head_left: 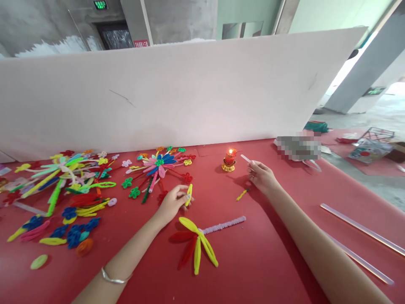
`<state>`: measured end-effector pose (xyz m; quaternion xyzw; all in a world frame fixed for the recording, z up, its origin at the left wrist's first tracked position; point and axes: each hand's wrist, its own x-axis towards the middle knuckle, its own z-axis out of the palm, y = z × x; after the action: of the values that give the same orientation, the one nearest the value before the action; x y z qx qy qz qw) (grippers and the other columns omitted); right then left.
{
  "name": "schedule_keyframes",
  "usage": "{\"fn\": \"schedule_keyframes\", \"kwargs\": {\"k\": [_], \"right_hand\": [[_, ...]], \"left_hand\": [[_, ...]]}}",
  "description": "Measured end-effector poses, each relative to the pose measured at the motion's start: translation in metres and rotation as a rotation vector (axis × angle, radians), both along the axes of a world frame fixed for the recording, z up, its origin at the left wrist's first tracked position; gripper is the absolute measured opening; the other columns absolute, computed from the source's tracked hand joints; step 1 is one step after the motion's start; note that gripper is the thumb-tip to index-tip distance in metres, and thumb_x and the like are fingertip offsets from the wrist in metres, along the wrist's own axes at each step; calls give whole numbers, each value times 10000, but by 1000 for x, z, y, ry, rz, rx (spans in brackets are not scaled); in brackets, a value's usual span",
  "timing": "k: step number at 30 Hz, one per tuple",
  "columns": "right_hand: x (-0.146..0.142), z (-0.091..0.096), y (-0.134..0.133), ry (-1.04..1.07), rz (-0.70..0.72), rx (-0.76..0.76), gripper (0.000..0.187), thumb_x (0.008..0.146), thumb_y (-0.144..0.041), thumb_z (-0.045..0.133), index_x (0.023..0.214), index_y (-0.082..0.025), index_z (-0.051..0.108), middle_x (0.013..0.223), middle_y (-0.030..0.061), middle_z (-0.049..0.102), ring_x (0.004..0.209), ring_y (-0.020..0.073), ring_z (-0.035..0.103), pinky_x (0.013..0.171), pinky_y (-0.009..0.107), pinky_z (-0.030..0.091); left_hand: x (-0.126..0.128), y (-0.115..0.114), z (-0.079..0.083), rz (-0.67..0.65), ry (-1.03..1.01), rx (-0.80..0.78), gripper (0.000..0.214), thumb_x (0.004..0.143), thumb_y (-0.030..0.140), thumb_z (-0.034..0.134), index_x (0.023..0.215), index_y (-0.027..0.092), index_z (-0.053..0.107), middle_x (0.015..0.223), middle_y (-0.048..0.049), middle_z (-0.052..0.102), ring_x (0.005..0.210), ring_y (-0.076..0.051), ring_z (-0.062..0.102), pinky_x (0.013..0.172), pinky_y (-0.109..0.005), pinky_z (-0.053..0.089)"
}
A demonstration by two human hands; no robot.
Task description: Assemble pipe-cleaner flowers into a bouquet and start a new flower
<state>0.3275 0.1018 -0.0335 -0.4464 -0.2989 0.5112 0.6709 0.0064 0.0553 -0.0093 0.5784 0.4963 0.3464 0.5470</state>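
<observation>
Pinched in the fingers of my left hand (173, 203) is a yellow pipe-cleaner petal (190, 193), held upright above the table. My right hand (262, 177) grips a short translucent glue stick (244, 158), its tip pointing left toward a lit red candle (230, 157) on a gold base. The tip is apart from the flame. In front of me lies a partly petalled pipe-cleaner flower (197, 245) with yellow and red petals and a fuzzy lilac stem (224, 225). A small yellow twisted piece (242, 194) rests below the right hand.
Two long clear glue sticks (363, 230) lie at the right on the red table (272, 270). Colourful pipe-cleaner flowers (160, 162) and loose petals (74, 235) spread across the left. A white board (190, 93) stands along the back. A pixelated object (297, 147) sits at the back right.
</observation>
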Motion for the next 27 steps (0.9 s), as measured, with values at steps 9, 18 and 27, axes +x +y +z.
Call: {"fn": "schedule_keyframes", "kwargs": {"k": [9,18,27], "right_hand": [[4,-3,26,52,111,87,275,533,-364,807,622,-222,588,647,-47,567,536,69,489,501,221,415],[-5,-3,34,-18,115,132,292,509,-372,807,593,-221,572,588,-51,528,513,76,442,526,255,410],[-5,-6,34,45,124,113,279,492,-310,826,639,-218,607,581,-59,524,519,63,430,520,232,394]], "left_hand": [[-2,-7,-1,-94,105,23,327,767,375,563,1004,173,463,802,-55,658,684,-163,599,547,-251,446],[-1,-10,-1,-138,170,7,262,785,372,542,972,196,492,814,-43,659,726,-170,611,573,-248,428],[1,-11,-1,-154,149,20,243,792,348,537,968,184,504,801,-42,668,753,-178,630,670,-284,452]]}}
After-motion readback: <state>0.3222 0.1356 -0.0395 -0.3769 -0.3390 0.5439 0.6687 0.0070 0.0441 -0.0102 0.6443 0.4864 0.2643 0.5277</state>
